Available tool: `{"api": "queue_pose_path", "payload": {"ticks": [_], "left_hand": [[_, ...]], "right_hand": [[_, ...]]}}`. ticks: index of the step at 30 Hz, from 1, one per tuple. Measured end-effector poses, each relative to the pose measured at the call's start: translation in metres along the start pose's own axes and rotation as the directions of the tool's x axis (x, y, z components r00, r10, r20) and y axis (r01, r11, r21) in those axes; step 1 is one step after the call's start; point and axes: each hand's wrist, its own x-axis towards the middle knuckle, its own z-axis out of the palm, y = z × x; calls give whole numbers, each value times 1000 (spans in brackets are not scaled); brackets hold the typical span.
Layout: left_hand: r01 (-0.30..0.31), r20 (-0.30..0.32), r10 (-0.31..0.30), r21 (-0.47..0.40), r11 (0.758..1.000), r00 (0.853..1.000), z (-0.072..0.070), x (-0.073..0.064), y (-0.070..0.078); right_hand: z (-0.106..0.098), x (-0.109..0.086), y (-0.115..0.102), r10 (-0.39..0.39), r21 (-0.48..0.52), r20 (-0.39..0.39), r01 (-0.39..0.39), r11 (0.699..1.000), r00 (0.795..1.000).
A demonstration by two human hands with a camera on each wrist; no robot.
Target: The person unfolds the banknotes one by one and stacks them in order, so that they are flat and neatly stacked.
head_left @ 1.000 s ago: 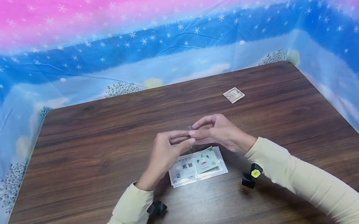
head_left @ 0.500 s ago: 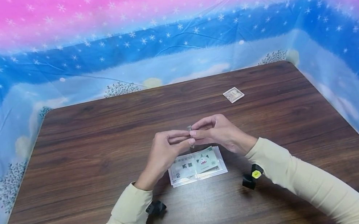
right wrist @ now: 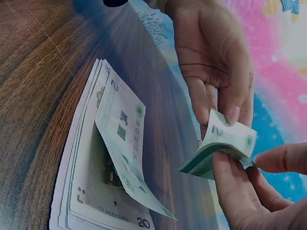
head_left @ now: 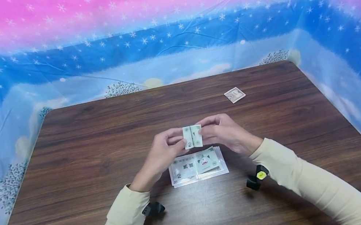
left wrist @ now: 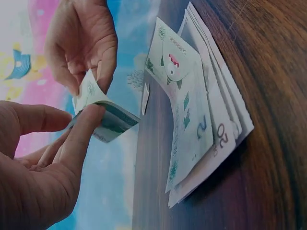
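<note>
A small folded green-and-white play banknote (head_left: 187, 132) with a printed 2 is raised between my hands, partly unfolded along a crease. My left hand (head_left: 166, 149) pinches its left side between thumb and fingers. On the right side, my right hand (head_left: 224, 133) pinches it the same way. Both wrist views show the banknote (left wrist: 115, 123) bent, with a darker green underside. Just below my hands lies a stack of play banknotes (head_left: 186, 170), a creased green 2 note on top and a 20 note under it.
A folded brownish banknote (head_left: 235, 95) lies at the far right of the dark wooden table (head_left: 105, 153). A pink and blue snowflake-patterned cloth (head_left: 159, 37) hangs around the table's far edge and sides.
The folded banknote was edge-on between my fingertips; now its creased, printed face is turned towards me and spread. My hands have drawn slightly apart. The stack has stayed put.
</note>
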Motion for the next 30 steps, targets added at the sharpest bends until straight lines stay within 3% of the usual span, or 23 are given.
{"api": "queue_pose_path", "payload": {"ticks": [6,9,13,18,21,25,30], "left_hand": [[-59,-100,67,83,995,993,-6,-7,1],[-58,-128,77,141,988,989,-11,-11,0],[-34,-127,60,203,979,990,-19,-13,-3],[-1,-67,20,259,966,998,-28,-17,-7],[16,-20,-10,333,943,1000,-31,-19,-8],[14,40,-36,458,889,999,-31,-20,-10],[-7,74,-46,594,804,996,-25,-19,-16]], "right_hand": [[-3,-3,0,-9,-27,-53,8,1000,999],[-7,-6,0,-10,-58,-73,6,998,997],[-13,-8,1,-21,-171,-107,3,985,994],[-17,-10,6,-54,-341,-117,11,940,992],[-18,-12,9,-112,-474,-92,55,879,989],[-18,-13,15,-199,-658,-32,129,742,980],[-16,-12,23,-235,-794,43,176,582,971]]}}
